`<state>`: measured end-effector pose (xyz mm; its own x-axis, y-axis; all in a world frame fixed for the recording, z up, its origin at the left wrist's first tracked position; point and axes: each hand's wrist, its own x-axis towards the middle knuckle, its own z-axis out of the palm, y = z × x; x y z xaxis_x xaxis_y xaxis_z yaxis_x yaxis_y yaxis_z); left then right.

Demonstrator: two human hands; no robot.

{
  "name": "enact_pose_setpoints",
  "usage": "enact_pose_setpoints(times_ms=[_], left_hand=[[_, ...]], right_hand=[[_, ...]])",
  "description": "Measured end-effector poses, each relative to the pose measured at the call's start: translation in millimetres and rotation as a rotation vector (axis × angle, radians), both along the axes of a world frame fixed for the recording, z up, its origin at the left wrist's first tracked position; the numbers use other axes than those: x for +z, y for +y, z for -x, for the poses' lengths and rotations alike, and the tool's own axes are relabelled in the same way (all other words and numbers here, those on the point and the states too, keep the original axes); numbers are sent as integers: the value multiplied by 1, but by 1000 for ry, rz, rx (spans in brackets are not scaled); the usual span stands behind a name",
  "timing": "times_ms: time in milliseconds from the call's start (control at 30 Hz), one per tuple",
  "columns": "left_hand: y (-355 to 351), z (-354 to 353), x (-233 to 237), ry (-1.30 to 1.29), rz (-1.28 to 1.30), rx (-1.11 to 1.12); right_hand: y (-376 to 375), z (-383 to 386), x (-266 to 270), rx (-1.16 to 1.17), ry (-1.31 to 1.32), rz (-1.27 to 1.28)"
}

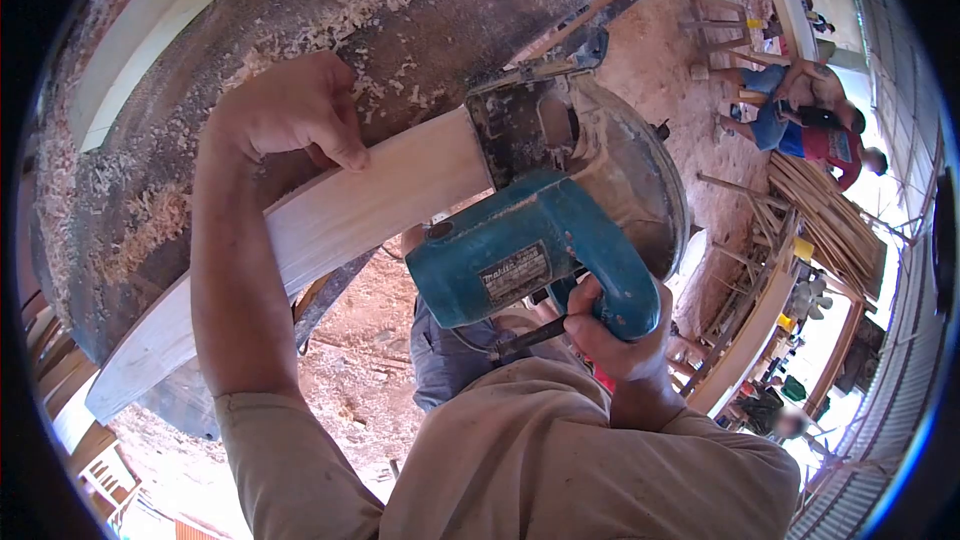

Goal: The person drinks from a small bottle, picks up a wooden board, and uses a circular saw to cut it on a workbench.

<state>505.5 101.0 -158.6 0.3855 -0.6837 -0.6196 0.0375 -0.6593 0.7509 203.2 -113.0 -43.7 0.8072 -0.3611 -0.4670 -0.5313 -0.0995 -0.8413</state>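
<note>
A teal circular saw (492, 245) with a dusty metal blade guard (640, 175) rests its base plate across the end of a pale wooden board (390, 185). My right hand (632, 348) is wrapped round the saw's rear handle, and a dark power cord runs out beside it. To the left, my left hand (285, 105) grips the board's far edge, with curled fingers and thumb against the wood. The board slants down to the lower left under my left forearm, and its far end tapers in a curve. The blade itself is hidden by the guard.
Shavings cover the dark worktop (400, 35). A curved pale plank (150, 35) lies at upper left. Beyond the saw are stacked timber strips (835, 215), a long beam (745, 330) and people (815, 125) at work. Sawdust covers the ground.
</note>
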Motion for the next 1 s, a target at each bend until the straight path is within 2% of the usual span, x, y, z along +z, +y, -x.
enact_pose_setpoints(times_ms=[167, 567, 767, 867, 1000], left_hand=[[2, 2, -3, 22, 24, 40], [-1, 3, 3, -55, 18, -19], [1, 3, 1, -32, 38, -26], [1, 3, 3, -98, 39, -51], [2, 6, 2, -51, 63, -12]], right_hand=[[1, 0, -2, -6, -12, -1], [-4, -6, 0, 79, -25, -15], [-3, -4, -3, 32, -41, -43], [-3, -2, -4, 0, -42, -89], [-6, -1, -5, 36, -41, -76]])
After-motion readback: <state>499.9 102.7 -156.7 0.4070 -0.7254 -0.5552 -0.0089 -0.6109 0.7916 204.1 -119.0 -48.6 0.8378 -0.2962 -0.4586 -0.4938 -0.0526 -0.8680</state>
